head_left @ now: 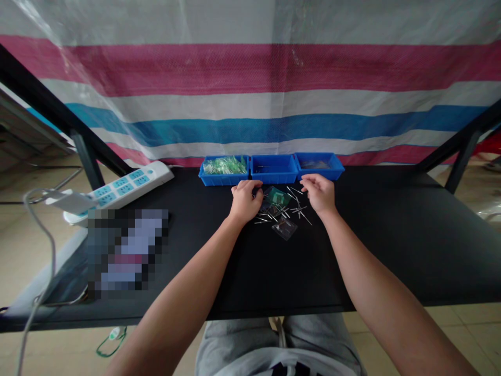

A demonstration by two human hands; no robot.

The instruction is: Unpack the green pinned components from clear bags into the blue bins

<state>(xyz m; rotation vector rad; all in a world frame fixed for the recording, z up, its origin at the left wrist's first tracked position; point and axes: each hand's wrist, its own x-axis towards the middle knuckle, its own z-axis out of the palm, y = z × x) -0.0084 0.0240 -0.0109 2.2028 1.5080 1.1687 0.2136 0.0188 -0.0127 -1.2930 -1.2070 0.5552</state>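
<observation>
Thin silvery metal pins [299,211], which look like blind rivets, lie in a loose pile on the black table. Among them are a green-tinted packet [278,196] and a small clear plastic bag [285,228]. At the pile's left edge is my left hand [246,201], its fingers bent and the thumb apart from the index finger; nothing shows between them. My right hand [320,194] is over the upper right of the pile with fingers curled and thumb and index close together. Whatever may be between those fingertips is too small to make out.
Behind the pile stand three blue bins: a left bin [223,180] with green-tinted packets, a middle bin [274,176] with a few thin pieces, and a right bin [337,168] with clear bags. A power strip [121,190] and a pixelated device [135,250] lie left.
</observation>
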